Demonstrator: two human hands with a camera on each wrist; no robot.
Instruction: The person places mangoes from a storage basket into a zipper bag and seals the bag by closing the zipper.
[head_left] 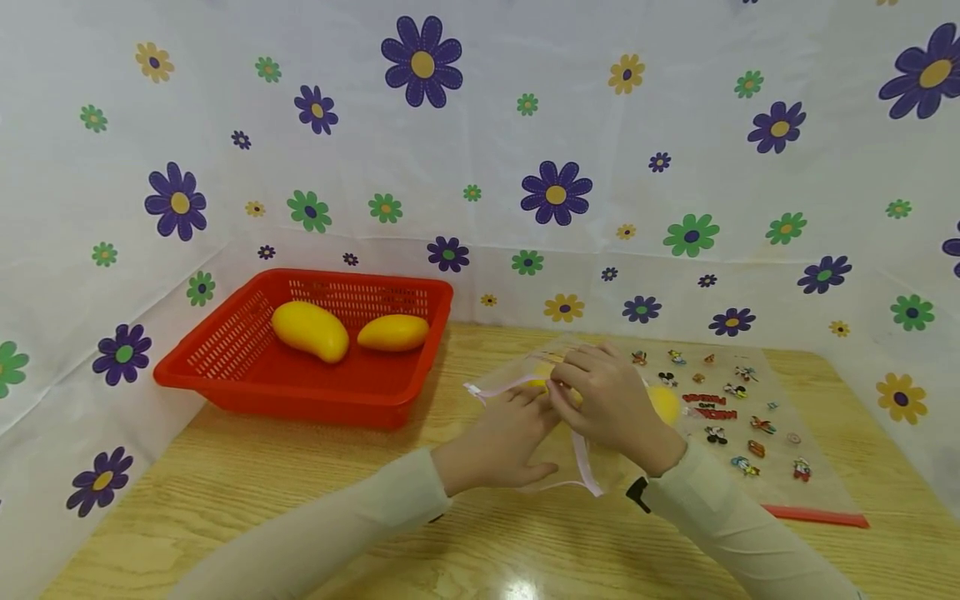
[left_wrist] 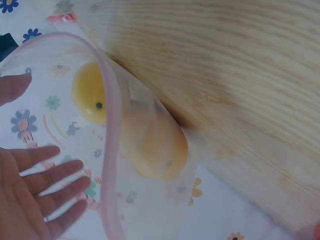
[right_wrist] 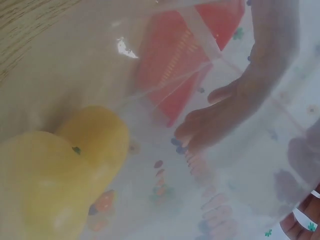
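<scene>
A clear plastic zip bag (head_left: 587,467) with a pale pink strip along its mouth lies across the table, its mouth facing me. Inside are two yellow mangoes (left_wrist: 156,145), which also show as yellow mangoes (right_wrist: 42,185) through the plastic in the right wrist view. My left hand (head_left: 506,442) reaches into the bag's open mouth, its fingers straight and spread, holding nothing. With bent fingers my right hand (head_left: 611,404) pinches the upper edge of the mouth. That hand partly hides the bag and the mangoes in the head view.
At the left a red plastic basket (head_left: 300,400) holds a larger mango (head_left: 309,331) and a smaller mango (head_left: 393,332). Clear plastic printed with cartoon figures (head_left: 757,400) lies flat at the right, a red strip (head_left: 817,517) along its near edge. Behind hangs a flowered cloth (head_left: 480,150).
</scene>
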